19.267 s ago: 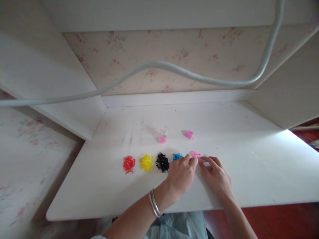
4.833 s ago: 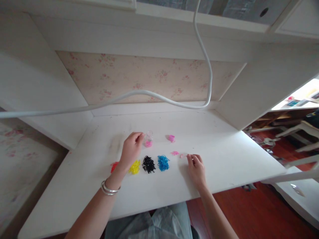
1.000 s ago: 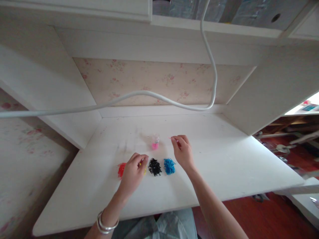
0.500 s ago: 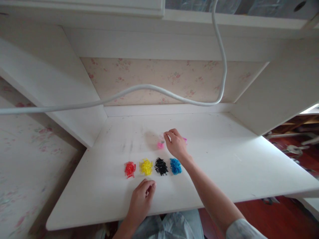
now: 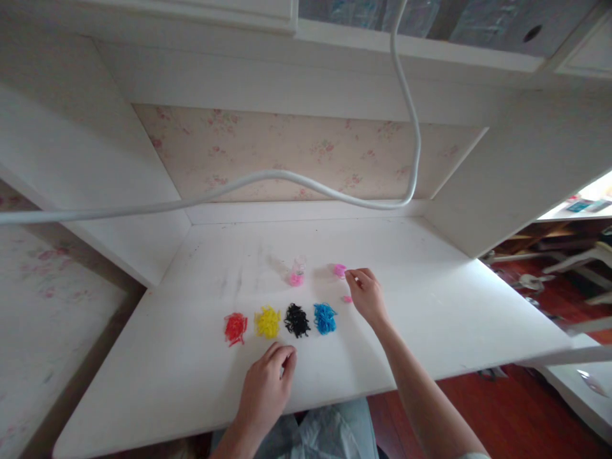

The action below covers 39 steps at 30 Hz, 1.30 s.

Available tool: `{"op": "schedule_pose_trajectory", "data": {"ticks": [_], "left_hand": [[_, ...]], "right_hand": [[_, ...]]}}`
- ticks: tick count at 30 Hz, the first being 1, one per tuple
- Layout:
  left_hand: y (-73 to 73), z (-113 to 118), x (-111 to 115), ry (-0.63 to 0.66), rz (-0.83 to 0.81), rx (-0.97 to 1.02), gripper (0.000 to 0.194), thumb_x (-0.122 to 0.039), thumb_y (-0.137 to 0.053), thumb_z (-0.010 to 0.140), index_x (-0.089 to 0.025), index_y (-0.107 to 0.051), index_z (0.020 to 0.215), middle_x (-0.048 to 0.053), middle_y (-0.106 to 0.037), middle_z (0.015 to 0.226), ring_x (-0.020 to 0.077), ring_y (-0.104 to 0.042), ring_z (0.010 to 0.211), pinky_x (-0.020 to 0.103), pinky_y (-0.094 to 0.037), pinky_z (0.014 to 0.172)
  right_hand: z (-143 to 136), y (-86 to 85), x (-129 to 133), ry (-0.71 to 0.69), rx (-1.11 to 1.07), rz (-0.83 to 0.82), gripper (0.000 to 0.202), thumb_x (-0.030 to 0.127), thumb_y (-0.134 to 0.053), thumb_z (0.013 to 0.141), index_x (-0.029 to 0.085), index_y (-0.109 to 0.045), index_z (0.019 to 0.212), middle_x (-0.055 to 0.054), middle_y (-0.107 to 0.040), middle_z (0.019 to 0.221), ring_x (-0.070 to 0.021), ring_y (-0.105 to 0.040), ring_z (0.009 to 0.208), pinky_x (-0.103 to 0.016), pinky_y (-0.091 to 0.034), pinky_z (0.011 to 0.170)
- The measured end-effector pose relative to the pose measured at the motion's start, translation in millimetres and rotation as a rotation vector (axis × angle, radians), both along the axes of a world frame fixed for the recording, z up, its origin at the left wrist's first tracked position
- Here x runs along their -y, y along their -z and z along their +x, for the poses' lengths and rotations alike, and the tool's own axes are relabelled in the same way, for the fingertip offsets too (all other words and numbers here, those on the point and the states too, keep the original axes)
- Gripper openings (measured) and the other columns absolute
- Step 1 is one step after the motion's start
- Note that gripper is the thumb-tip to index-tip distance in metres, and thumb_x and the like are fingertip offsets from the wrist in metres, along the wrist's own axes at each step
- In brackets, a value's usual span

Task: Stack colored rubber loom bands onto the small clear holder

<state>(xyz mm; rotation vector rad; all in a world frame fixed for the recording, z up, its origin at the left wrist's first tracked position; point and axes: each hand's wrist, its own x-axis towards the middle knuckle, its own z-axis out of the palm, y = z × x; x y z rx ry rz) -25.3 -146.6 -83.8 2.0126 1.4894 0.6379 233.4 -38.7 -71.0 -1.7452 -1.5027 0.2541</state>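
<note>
My right hand [image 5: 366,294] is over the white desk, its thumb and fingers pinched together close to a magenta pile or lid [image 5: 340,271]. Whatever may be between the fingertips is too small to see. Just below those fingers lies a small pink piece [image 5: 347,299]. My left hand [image 5: 268,384] rests curled near the front edge; its fingers are closed and their contents hidden. In front of it runs a row of small piles of little bands: red [image 5: 236,327], yellow [image 5: 268,322], black [image 5: 297,320] and blue [image 5: 325,318]. Behind them stands a small clear container with pink at its base [image 5: 296,279].
A white cable [image 5: 282,173] hangs across the view in front of the flowered back panel [image 5: 325,150]. White side panels [image 5: 497,166] enclose the desk [image 5: 430,319], with a cabinet overhead. Beyond the right side is a red floor [image 5: 502,414].
My right hand has moved from beside the clear container to the right, uncovering the magenta thing and the small pink piece. My left hand stays curled near the edge. The view has shifted slightly.
</note>
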Motion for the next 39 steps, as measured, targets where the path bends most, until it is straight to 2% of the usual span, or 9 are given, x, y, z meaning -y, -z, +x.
{"op": "schedule_pose_trajectory", "data": {"ticks": [6,10,16,22,28,33,39], "left_hand": [[-18.0,32.9,-20.4,0.075,0.077,-0.149,0.027,-0.028,-0.036,0.094,-0.025,-0.063,0.091,0.003,-0.064,0.086,0.0151,-0.061,0.081,0.025,-0.045,0.073],[-26.0,61.7,-42.9,0.159,0.117,-0.230,0.024,-0.029,-0.040,0.093,-0.026,-0.064,0.093,0.002,-0.064,0.092,0.0147,-0.061,0.084,0.024,-0.045,0.073],[-24.6,98.0,-77.2,0.253,0.127,-0.361,0.025,-0.031,-0.039,0.094,-0.024,-0.064,0.094,0.004,-0.062,0.095,0.0165,-0.061,0.087,0.027,-0.047,0.074],[-16.2,121.5,-97.7,0.294,0.118,-0.441,0.023,-0.028,-0.041,0.093,-0.022,-0.062,0.101,0.007,-0.060,0.104,0.0185,-0.061,0.092,0.030,-0.049,0.076],[-6.4,137.8,-109.3,0.315,0.128,-0.443,0.024,-0.034,-0.045,0.091,-0.023,-0.061,0.106,0.007,-0.058,0.106,0.0208,-0.060,0.096,0.032,-0.049,0.078],[-1.9,145.9,-113.5,0.316,0.132,-0.454,0.028,-0.037,-0.041,0.093,-0.022,-0.062,0.104,0.008,-0.058,0.105,0.0208,-0.060,0.095,0.032,-0.048,0.078],[1.0,148.9,-117.1,0.319,0.141,-0.465,0.028,-0.028,-0.036,0.095,-0.020,-0.063,0.101,0.008,-0.058,0.104,0.0191,-0.061,0.092,0.030,-0.049,0.077]], "right_hand": [[42.8,51.5,34.0,0.026,0.101,-0.222,0.034,0.038,-0.045,0.084,0.025,-0.069,0.104,-0.004,-0.058,0.101,-0.0135,-0.057,0.071,-0.030,-0.046,0.073],[47.8,68.9,41.7,-0.039,0.169,-0.251,0.033,0.035,-0.046,0.084,0.028,-0.068,0.107,-0.005,-0.057,0.105,-0.0153,-0.059,0.078,-0.031,-0.046,0.077],[37.6,67.8,45.9,-0.016,0.201,-0.144,0.032,0.039,-0.042,0.089,0.026,-0.070,0.098,-0.005,-0.061,0.100,-0.0175,-0.059,0.087,-0.030,-0.045,0.078],[36.6,65.7,51.4,-0.005,0.150,-0.116,0.037,0.042,-0.037,0.092,0.024,-0.069,0.099,-0.006,-0.061,0.101,-0.0175,-0.058,0.087,-0.029,-0.044,0.079],[36.7,68.1,50.2,0.023,0.076,-0.094,0.043,0.046,-0.034,0.092,0.020,-0.069,0.093,-0.007,-0.061,0.098,-0.0162,-0.058,0.080,-0.027,-0.044,0.075],[37.2,69.8,49.1,0.029,0.003,-0.042,0.041,0.045,-0.034,0.093,0.020,-0.065,0.084,-0.007,-0.060,0.093,-0.0160,-0.056,0.077,-0.027,-0.042,0.072],[37.7,67.9,51.8,0.074,-0.030,-0.033,0.039,0.046,-0.036,0.093,0.020,-0.058,0.074,-0.004,-0.056,0.085,-0.0148,-0.052,0.071,-0.027,-0.039,0.069]]}}
